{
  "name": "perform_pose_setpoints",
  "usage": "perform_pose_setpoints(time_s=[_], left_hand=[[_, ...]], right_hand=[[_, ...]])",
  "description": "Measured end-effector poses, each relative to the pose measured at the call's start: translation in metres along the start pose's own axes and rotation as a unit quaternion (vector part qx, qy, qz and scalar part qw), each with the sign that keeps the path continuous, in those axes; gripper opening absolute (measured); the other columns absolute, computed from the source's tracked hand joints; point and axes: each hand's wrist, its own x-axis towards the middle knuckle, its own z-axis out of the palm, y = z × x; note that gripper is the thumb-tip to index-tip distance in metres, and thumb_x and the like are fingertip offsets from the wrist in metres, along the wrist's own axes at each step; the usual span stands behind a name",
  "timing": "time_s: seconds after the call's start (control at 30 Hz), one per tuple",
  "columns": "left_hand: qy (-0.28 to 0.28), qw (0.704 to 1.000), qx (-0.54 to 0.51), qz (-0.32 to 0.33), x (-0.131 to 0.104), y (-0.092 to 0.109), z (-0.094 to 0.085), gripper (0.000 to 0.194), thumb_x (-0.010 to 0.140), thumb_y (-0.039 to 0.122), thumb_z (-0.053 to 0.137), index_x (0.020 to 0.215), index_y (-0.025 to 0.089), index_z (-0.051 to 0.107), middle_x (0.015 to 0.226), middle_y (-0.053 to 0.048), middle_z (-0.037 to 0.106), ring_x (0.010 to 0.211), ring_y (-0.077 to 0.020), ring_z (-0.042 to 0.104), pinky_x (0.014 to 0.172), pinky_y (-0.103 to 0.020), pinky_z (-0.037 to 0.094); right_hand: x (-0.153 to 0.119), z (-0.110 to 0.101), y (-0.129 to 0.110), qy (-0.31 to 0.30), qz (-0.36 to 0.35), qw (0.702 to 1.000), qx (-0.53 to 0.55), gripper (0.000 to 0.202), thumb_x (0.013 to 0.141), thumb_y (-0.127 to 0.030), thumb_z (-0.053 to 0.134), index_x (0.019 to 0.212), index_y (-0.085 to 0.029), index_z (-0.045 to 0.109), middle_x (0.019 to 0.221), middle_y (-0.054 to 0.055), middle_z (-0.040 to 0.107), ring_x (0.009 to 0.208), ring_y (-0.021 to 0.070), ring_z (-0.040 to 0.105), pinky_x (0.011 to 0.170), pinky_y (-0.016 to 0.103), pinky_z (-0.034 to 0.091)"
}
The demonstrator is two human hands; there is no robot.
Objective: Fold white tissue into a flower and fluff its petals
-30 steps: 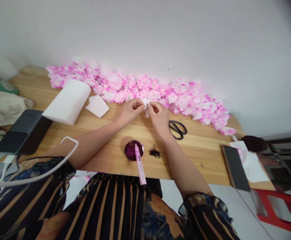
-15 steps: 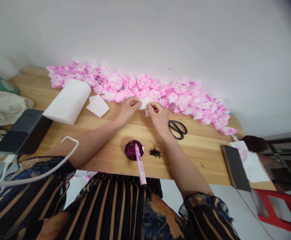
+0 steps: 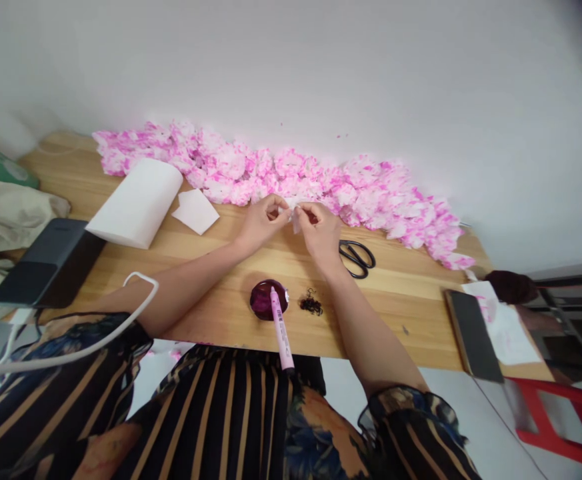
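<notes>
A: How are the arms posed, with the purple dish (image 3: 260,303) taken as the landmark?

B: The left forearm is extended past the dish's left side, and the left hand (image 3: 265,224) is held straight beyond it, with thumb and forefinger brought together at the tips. The right forearm is stretched along the dish's right side. Beyond and to the right of the dish, the right hand (image 3: 321,235) is turned inward, its thumb and forefinger also closed.

A: Is anything gripped?

B: A small piece of thin white paper (image 3: 297,226) is pinched by both hands, beyond the dish and slightly to its right. Much of it is covered by the fingers, so its folds cannot be made out.

A: And what else is set around the dish?

B: Black-handled scissors (image 3: 359,259) are placed beyond and to its right, near the right wrist. Pink-and-white paper flowers (image 3: 291,165) are massed beyond it, farther than the hands.

A: Can any writing be read?

B: Dark print is carried by the pink marker (image 3: 281,331) laid across the dish, but it is too small to be read. Pink strokes are seen on a white sheet (image 3: 513,337) well to the dish's right; whether letters are formed cannot be told.
</notes>
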Motion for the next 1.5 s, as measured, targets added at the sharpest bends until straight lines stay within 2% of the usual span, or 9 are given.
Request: perform_pose_setpoints(time_s=[0.2,0.4,0.57,0.8,0.97,1.1,1.23,1.37,1.5], left_hand=[[0.009,1.0,0.021,0.007,0.002,-0.003,-0.002,0.01,0.084,0.017,0.063,0.074,0.017,0.06,0.065,0.005,0.056,0.061,-0.0081,0.048,0.06,-0.023,0.036],[0.02,0.993,-0.089,-0.078,0.009,-0.009,-0.001,0.01,0.084,0.019,0.064,0.075,0.017,0.06,0.066,0.004,0.058,0.058,-0.0077,0.052,0.057,-0.021,0.042],[0.029,0.988,-0.121,-0.096,0.011,-0.012,-0.002,0.013,0.084,0.021,0.064,0.073,0.018,0.058,0.063,0.004,0.057,0.055,-0.0075,0.053,0.057,-0.021,0.044],[0.0,0.999,-0.045,-0.009,0.001,-0.004,0.001,0.008,0.083,0.022,0.066,0.078,0.017,0.062,0.074,0.001,0.065,0.069,-0.0099,0.058,0.066,-0.022,0.044],[-0.004,1.0,0.009,-0.009,-0.002,-0.001,0.0,0.01,0.085,0.025,0.066,0.088,0.02,0.058,0.067,0.005,0.06,0.061,-0.0104,0.054,0.061,-0.024,0.04],[0.0,1.0,0.004,-0.004,0.001,-0.002,-0.002,0.01,0.087,0.024,0.063,0.081,0.019,0.058,0.066,0.004,0.059,0.062,-0.0102,0.054,0.062,-0.024,0.04],[0.012,0.997,-0.066,-0.049,0.006,-0.006,-0.001,0.01,0.085,0.018,0.063,0.076,0.017,0.06,0.068,0.004,0.06,0.062,-0.0089,0.055,0.061,-0.022,0.042],[0.024,0.986,-0.129,-0.105,0.009,-0.01,-0.001,0.01,0.086,0.021,0.065,0.078,0.018,0.06,0.07,0.003,0.063,0.061,-0.0087,0.058,0.06,-0.021,0.047],[0.03,0.985,-0.137,-0.103,0.009,-0.013,-0.002,0.012,0.086,0.023,0.067,0.077,0.018,0.06,0.071,0.003,0.063,0.06,-0.0087,0.058,0.061,-0.021,0.047]], right_hand=[[-0.003,0.004,0.0,-0.006,-0.039,0.998,-0.053,0.021,0.095,-0.03,0.056,0.087,-0.024,0.074,0.087,0.005,0.074,0.085,0.0214,0.065,0.081,0.036,0.048],[0.0,0.004,0.003,0.0,0.069,0.994,0.089,0.019,0.089,-0.036,0.061,0.084,-0.022,0.072,0.076,0.0,0.071,0.065,0.0146,0.06,0.067,0.03,0.047],[0.003,0.004,0.006,-0.01,0.119,0.98,0.162,0.023,0.084,-0.041,0.064,0.086,-0.02,0.072,0.075,0.0,0.071,0.067,0.0145,0.061,0.067,0.03,0.049],[0.002,-0.003,0.0,0.004,0.019,1.0,-0.006,0.019,0.091,-0.039,0.061,0.09,-0.024,0.074,0.088,0.003,0.075,0.077,0.0182,0.062,0.076,0.034,0.048],[0.0,0.0,0.002,0.002,-0.031,0.999,-0.043,0.023,0.097,-0.037,0.056,0.086,-0.025,0.073,0.086,0.004,0.073,0.082,0.0206,0.063,0.079,0.035,0.046],[-0.001,0.002,-0.001,-0.005,-0.052,0.997,-0.057,0.023,0.096,-0.034,0.056,0.084,-0.024,0.072,0.083,0.005,0.073,0.08,0.021,0.062,0.079,0.036,0.045],[-0.002,0.003,-0.002,-0.003,0.001,1.0,-0.021,0.02,0.093,-0.034,0.056,0.082,-0.023,0.07,0.084,0.004,0.072,0.08,0.0194,0.061,0.077,0.034,0.046],[0.0,0.004,0.005,-0.006,0.068,0.995,0.076,0.022,0.09,-0.041,0.059,0.086,-0.022,0.07,0.082,0.001,0.072,0.072,0.0163,0.06,0.072,0.031,0.047],[0.003,0.003,0.007,-0.017,0.083,0.991,0.103,0.024,0.088,-0.042,0.061,0.087,-0.021,0.071,0.08,0.001,0.072,0.071,0.016,0.061,0.071,0.031,0.047]])
